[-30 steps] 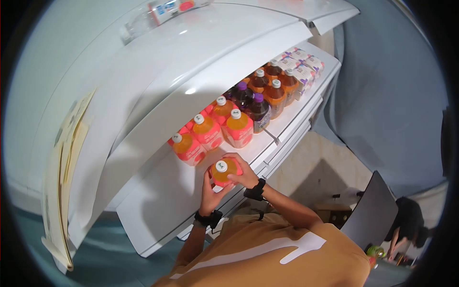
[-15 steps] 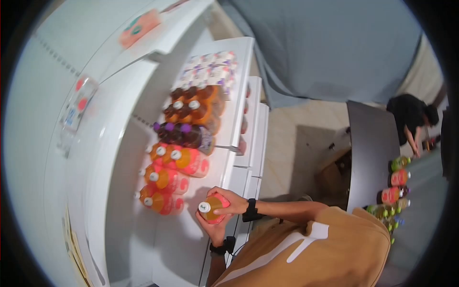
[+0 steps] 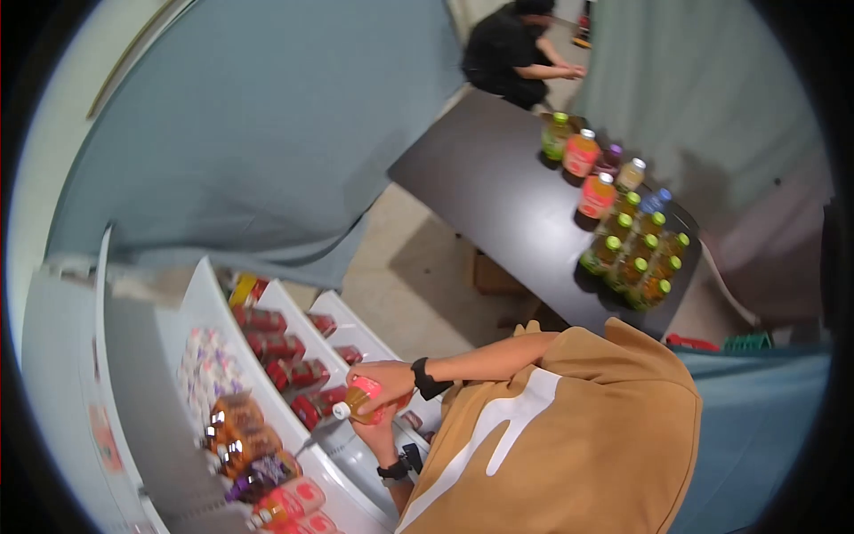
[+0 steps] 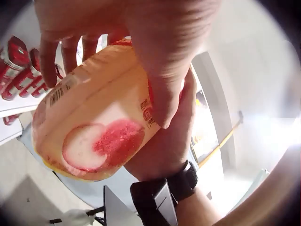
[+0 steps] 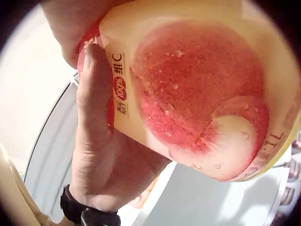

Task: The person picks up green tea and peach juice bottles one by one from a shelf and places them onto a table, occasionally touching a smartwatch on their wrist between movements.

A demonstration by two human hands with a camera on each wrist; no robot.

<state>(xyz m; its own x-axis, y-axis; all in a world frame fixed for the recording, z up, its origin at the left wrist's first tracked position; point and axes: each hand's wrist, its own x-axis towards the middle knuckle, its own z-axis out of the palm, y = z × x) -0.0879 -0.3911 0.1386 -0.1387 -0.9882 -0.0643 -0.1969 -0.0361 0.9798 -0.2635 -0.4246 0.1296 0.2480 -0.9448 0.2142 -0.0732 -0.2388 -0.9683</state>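
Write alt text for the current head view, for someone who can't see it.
A left hand and right hand hold a white-capped, pink-labelled bottle beside white shelves stocked with drinks. Beyond, a dark table carries more bottles, many green-capped; a person in black is past its far edge.

Black rimmed the bent edges; sheen lay on the desk point(image 3: 498, 182), shadow on the floor point(image 3: 414, 254); cartons point(image 3: 210, 365) blurred; glare whitened the left-wrist view's right.

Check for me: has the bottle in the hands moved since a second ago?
Yes, outward: in the head view, the bottle has gone from over the white drinks shelf to beyond that shelf's front edge.
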